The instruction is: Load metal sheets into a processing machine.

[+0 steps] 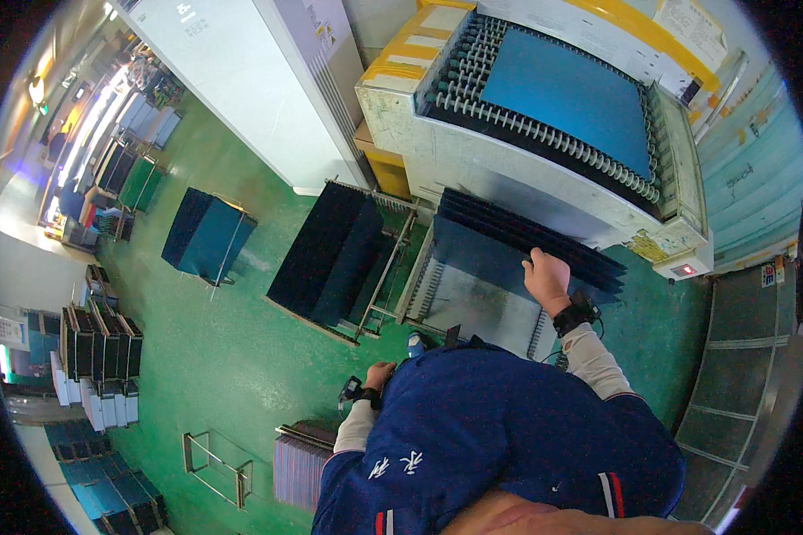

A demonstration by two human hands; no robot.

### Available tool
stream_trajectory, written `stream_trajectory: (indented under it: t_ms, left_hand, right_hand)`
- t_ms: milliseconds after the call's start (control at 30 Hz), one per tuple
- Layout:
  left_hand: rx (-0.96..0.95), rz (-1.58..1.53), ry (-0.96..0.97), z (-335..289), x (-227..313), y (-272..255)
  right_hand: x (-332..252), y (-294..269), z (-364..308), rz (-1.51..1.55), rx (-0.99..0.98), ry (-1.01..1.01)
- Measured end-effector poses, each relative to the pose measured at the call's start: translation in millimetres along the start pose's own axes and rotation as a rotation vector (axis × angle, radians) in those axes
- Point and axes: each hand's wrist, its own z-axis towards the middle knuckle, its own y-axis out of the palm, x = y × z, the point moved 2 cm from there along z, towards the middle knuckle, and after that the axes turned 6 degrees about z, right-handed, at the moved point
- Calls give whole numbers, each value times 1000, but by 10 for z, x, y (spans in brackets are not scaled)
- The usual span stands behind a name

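Observation:
My right hand (pixel 545 273) is closed at the upper edge of a dark blue panel (pixel 477 254), the front one of several thin panels leaning in a slotted rack (pixel 424 290). The panel's right end is partly hidden behind the hand. In front of it, the grey metal base (pixel 482 308) of the rack shows, with rows of slots along its sides. My left hand (pixel 380 374) is low beside my body, its fingers mostly hidden from view. Each wrist carries a dark strapped device.
A roller conveyor machine (pixel 535 169) with a blue panel (pixel 569 96) on its rollers stands beyond the rack. Another rack of dark panels (pixel 326 259) is to the left, a third (pixel 207 234) farther off. An empty metal frame (pixel 217 468) rests on the green floor.

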Motion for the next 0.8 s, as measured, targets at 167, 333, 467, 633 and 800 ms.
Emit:
stream_trajectory:
  t_ms: [167, 333, 467, 633, 800]
  left_hand:
    - [22, 16, 24, 5, -7, 5]
    - [24, 15, 7, -63, 58, -2]
    - [48, 42, -28, -86, 102, 14]
    - [33, 1, -35, 3, -33, 34]
    - [7, -65, -23, 85, -158, 50]
  right_hand:
    - [15, 15, -4, -3, 7, 0]
    - [8, 3, -4, -6, -3, 2]
    - [15, 2, -3, -14, -13, 15]
    - [27, 32, -4, -19, -17, 10]
    - [8, 13, -10, -9, 1, 4]
